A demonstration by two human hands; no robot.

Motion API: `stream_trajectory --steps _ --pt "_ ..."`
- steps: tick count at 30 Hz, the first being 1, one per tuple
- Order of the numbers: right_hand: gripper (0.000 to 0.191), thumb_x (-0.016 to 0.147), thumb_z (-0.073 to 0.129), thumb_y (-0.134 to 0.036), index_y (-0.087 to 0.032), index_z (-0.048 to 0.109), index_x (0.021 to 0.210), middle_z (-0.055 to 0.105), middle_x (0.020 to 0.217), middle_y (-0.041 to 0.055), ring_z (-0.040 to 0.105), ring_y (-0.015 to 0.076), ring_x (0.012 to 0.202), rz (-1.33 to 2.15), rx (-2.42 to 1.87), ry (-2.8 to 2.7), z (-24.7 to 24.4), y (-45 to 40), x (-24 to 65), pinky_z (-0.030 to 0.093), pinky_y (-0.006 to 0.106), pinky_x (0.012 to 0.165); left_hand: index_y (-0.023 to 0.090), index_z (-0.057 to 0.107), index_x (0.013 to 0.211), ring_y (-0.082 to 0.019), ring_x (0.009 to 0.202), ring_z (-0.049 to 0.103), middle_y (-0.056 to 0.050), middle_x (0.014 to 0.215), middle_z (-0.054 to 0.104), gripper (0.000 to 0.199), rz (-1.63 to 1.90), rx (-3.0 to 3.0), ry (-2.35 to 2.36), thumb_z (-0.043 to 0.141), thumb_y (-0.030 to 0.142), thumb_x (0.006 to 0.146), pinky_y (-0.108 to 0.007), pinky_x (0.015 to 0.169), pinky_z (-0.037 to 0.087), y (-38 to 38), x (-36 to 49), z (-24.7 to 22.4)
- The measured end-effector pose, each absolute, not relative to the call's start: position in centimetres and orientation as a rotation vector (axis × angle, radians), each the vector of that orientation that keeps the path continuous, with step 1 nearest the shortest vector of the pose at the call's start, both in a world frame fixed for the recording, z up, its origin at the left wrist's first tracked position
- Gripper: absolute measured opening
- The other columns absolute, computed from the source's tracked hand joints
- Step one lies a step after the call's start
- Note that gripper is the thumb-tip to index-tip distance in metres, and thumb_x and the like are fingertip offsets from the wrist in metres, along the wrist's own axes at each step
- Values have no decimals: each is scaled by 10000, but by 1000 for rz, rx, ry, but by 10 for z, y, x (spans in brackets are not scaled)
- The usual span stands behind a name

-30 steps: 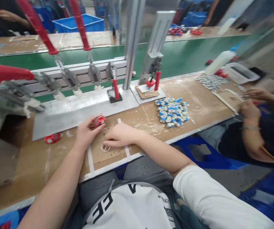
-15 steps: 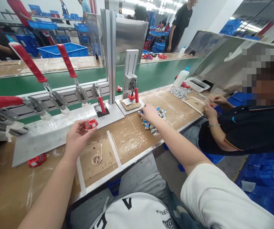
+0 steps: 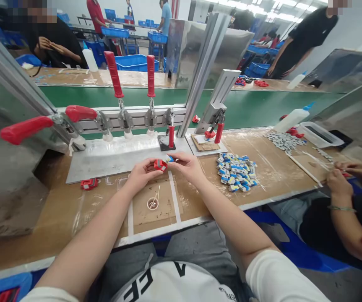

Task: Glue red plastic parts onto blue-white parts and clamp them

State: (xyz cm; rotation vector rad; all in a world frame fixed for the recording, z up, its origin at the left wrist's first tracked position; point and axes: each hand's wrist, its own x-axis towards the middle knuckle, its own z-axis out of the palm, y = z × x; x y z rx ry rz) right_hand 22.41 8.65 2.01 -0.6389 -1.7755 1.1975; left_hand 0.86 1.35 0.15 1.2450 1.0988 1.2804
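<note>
My left hand (image 3: 143,174) is closed on a small red plastic part (image 3: 160,165) with a grey inset, held above the bench. Pinched in my right hand (image 3: 185,165) is a small blue-and-white block (image 3: 169,158), right beside the red part; I cannot tell whether the two touch. A pile of similar blue, white and yellow blocks (image 3: 237,172) lies to the right. Below my hands, a small round cup (image 3: 152,204) with a thin stick (image 3: 158,193) in it rests on cardboard. Another red part (image 3: 89,184) sits at the left, by the metal plate's edge.
Red-handled toggle clamps (image 3: 151,77) line a metal rail behind the plate (image 3: 95,163). A clamp fixture (image 3: 210,134) stands right of the upright post. Farther right are grey pieces (image 3: 284,142), a white bottle (image 3: 294,117) and a co-worker's hands (image 3: 344,180).
My right hand has come from the block pile to the red part, now with a blue-and-white block. My left hand still holds the red part. The view has turned left.
</note>
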Motion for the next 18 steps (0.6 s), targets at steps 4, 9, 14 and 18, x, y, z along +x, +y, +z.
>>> stream_trajectory --steps 4,9,14,18 --pt "332 1006 759 -494 -291 828 1259 745 1105 72 701 228 1008 988 -648 -1912 16 83 219 576 380 931 192 747 1246 -313 1182 742 -100 1251 786 597 1307 1240 1100 929 481 757 -486 1109 583 12 9 2" --pt "315 1083 657 -428 -255 809 1299 741 1035 85 700 230 951 715 -632 -1958 3 76 218 573 381 887 201 743 1302 -308 1170 746 -92 1257 789 574 1281 1286 1178 875 485 822 -475 1100 583 8 11 4" --pt "326 1075 660 -464 -246 816 1260 742 1013 81 699 227 901 699 -658 -1923 -7 81 208 581 375 849 196 735 1328 -313 1198 735 -91 1305 773 575 1282 1370 1229 824 516 859 -473 1130 562 10 12 7" --pt "406 1122 534 -494 -248 757 1356 734 1153 106 691 260 1072 674 -675 -2001 -2 85 208 564 423 984 203 647 1477 -312 1270 704 -95 1382 740 687 1313 1373 1331 785 530 888 -485 1183 517 16 14 12"
